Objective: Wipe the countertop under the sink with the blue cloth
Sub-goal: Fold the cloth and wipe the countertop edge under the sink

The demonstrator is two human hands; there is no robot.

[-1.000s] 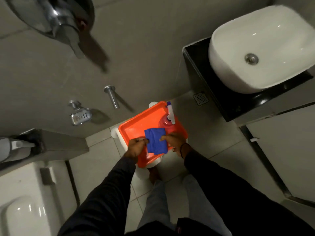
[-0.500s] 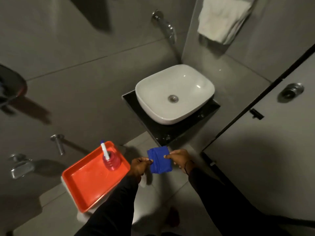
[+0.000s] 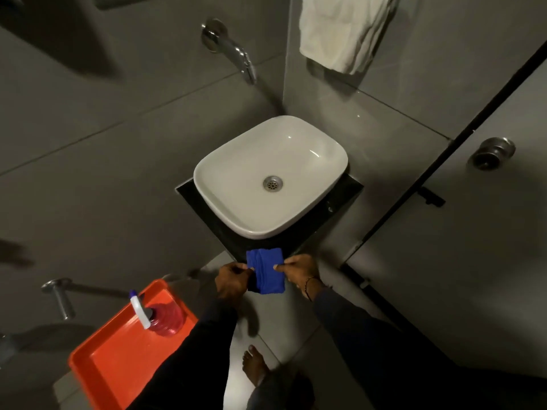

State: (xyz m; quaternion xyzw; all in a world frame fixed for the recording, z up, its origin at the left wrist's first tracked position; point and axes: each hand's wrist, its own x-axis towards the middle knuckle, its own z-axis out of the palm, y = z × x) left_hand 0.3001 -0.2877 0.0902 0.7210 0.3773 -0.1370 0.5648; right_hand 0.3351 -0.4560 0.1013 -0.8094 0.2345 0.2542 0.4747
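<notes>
A folded blue cloth (image 3: 266, 272) hangs in the air between both hands, just in front of the near corner of the black countertop (image 3: 331, 211). My left hand (image 3: 232, 279) pinches its left edge and my right hand (image 3: 300, 272) pinches its right edge. A white basin (image 3: 236, 184) sits on the countertop and covers most of it. Only a dark strip shows around the basin.
An orange tray (image 3: 118, 359) on a white stool at lower left holds a red spray bottle (image 3: 164, 316). A chrome spout (image 3: 244, 59) juts from the wall above the basin. A white towel (image 3: 340, 31) hangs upper right. A door with a knob (image 3: 491, 153) stands to the right.
The cloth came up off the orange tray in both hands and travelled right to the basin's countertop. My view turned from the tray to the basin.
</notes>
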